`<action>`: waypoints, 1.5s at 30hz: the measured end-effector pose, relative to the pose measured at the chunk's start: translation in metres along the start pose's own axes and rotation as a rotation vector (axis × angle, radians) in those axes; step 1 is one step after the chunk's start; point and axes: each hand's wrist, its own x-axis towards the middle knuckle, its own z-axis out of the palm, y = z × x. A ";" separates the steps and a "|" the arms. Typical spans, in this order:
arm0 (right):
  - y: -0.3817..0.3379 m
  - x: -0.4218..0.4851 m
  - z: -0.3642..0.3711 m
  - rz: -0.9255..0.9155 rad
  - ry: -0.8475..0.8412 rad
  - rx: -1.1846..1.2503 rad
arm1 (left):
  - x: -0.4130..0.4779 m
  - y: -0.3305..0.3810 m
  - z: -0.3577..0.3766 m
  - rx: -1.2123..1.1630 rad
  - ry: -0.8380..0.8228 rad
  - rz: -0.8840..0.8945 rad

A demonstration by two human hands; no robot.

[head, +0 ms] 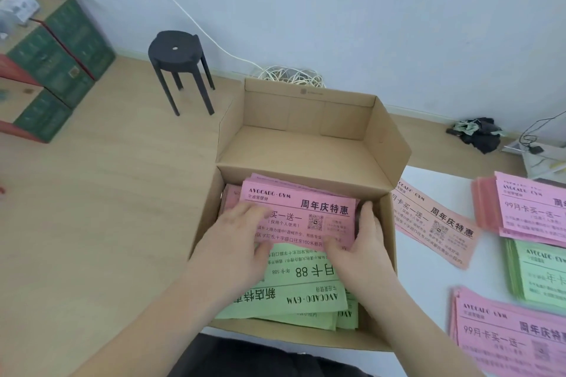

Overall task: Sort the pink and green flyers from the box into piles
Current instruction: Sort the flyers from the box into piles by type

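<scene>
Cardboard box [309, 144] stands open at the left edge of a white table [428, 300], its lid flap folded back toward the wall. Inside, a stack of pink flyers [309, 208] lies at the far end, overlapping green flyers [294, 294] that fill the near end, printed upside down to the wearer.

The left hand [235, 242] rests flat on the left part of the top pink flyer, fingers spread and fairly straight, holding nothing. The right hand [361, 242] is at the stack's right edge; its fingers curl down along that edge and its thumb presses on top, so it seems to grip the pink flyers, though how many is hard to judge.

On the table right of the box lies a single pink flyer [435, 223], then a far pink pile [526, 208], a green pile [539, 275] and a near pink pile [508, 333]. A black stool [179, 52] and a coil of white cable [291, 75] sit on the floor behind.
</scene>
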 end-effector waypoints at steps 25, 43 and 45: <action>-0.009 -0.011 -0.010 0.036 0.098 0.277 | -0.001 -0.003 -0.009 -0.613 0.147 -0.106; -0.001 -0.007 0.002 -0.071 0.202 0.441 | -0.001 -0.015 -0.003 -0.598 0.376 0.037; -0.001 -0.008 0.003 -0.097 0.212 0.520 | -0.008 -0.015 -0.004 -0.473 0.512 0.103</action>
